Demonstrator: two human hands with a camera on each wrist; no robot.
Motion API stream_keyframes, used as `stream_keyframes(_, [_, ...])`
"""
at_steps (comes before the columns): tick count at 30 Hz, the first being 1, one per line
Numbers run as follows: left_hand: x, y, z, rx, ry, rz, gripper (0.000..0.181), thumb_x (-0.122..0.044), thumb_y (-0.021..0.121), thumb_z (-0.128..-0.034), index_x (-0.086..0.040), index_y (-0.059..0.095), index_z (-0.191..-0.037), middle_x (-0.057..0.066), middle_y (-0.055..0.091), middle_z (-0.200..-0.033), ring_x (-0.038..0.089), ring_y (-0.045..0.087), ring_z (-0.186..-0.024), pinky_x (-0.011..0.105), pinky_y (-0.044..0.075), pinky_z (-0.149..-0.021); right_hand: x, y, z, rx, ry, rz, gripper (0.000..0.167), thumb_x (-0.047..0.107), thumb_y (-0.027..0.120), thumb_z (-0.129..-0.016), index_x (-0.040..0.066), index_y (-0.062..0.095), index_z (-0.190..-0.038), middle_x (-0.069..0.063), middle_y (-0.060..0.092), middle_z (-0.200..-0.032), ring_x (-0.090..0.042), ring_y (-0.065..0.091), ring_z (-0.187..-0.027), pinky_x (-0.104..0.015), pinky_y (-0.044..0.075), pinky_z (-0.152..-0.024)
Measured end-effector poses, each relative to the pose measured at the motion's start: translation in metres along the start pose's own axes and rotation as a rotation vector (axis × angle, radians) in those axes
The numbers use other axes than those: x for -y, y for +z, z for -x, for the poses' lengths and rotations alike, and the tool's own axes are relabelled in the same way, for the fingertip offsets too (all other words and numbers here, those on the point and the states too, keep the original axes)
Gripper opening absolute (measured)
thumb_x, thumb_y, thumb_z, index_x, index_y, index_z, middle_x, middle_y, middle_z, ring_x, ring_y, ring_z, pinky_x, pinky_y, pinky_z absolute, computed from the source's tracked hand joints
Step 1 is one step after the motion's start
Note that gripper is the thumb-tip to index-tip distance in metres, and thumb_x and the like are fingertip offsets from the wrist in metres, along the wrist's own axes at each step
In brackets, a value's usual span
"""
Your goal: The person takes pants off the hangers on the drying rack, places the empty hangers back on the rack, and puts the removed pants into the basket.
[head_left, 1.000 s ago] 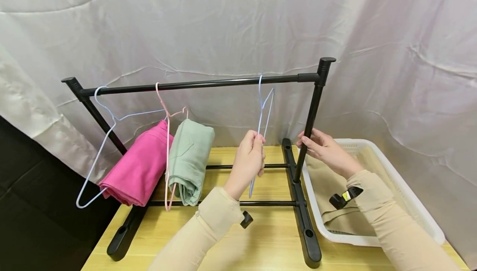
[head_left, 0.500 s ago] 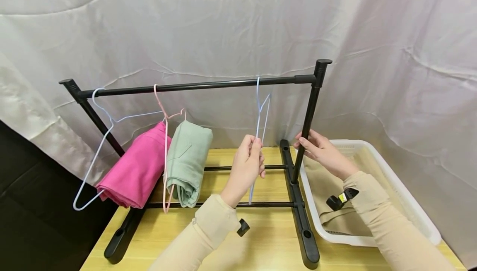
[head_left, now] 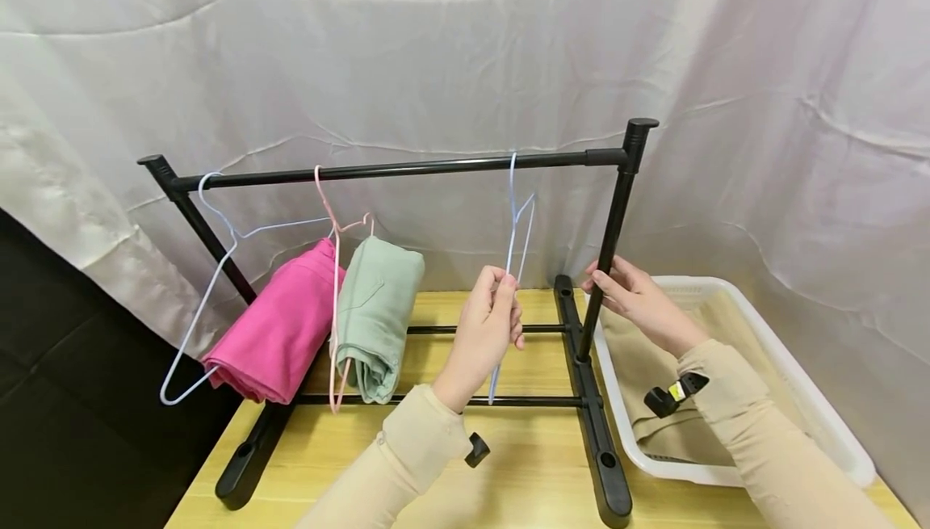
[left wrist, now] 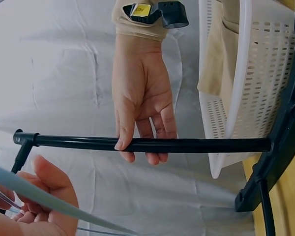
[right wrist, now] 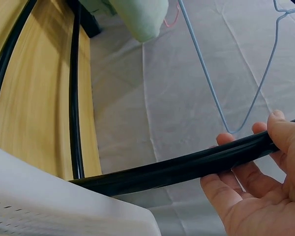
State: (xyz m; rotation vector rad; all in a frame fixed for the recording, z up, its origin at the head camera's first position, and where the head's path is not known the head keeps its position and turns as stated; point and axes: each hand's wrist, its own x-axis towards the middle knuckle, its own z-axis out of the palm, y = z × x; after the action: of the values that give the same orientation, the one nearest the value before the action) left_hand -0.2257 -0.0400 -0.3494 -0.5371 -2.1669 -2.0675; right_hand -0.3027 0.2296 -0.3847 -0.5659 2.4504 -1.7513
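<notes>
A blue wire hanger hangs by its hook from the black bar of a clothes rack, toward the right end. Low on its near side, my left hand pinches the hanger between thumb and curled fingers. My right hand holds the rack's right upright, thumb on one side and fingers round the other. Farther left on the bar, a pink hanger bears a rolled green cloth. Beside it, another blue hanger bears a bright pink cloth.
A white plastic basket with beige cloth inside stands right of the rack. The rack's black feet rest on a wooden table. Behind hangs a pale grey curtain; dark fabric lies at the left.
My left hand and the hanger's lower part have sunk slightly, while the hook stays on the bar. The right hand keeps its place on the upright. The head view shifts a little.
</notes>
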Motion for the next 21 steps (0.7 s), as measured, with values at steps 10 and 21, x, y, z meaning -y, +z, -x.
stream_keyframes(10, [-0.01, -0.009, 0.01, -0.03, 0.009, -0.184, 0.03, -0.031, 0.042, -0.118, -0.007, 0.058, -0.124, 0.005, 0.055, -0.078, 0.015, 0.057, -0.062, 0.029, 0.058, -0.063, -0.001, 0.001, -0.002, -0.001, -0.023, -0.024, 0.034, 0.04, 0.046, -0.116, 0.013, 0.051, -0.136, -0.001, 0.065, -0.125, -0.003, 0.063, -0.122, -0.038, 0.044, -0.122])
stream_keyframes(21, [-0.019, -0.026, 0.032, -0.047, 0.005, -0.358, 0.036, -0.034, 0.053, -0.1132, -0.014, 0.052, -0.144, 0.01, 0.07, -0.12, 0.023, 0.071, -0.11, 0.039, 0.057, -0.092, -0.004, 0.001, -0.001, -0.005, -0.068, -0.001, 0.034, 0.035, 0.046, -0.116, 0.007, 0.05, -0.137, 0.0, 0.066, -0.122, -0.003, 0.064, -0.12, -0.015, 0.048, -0.11])
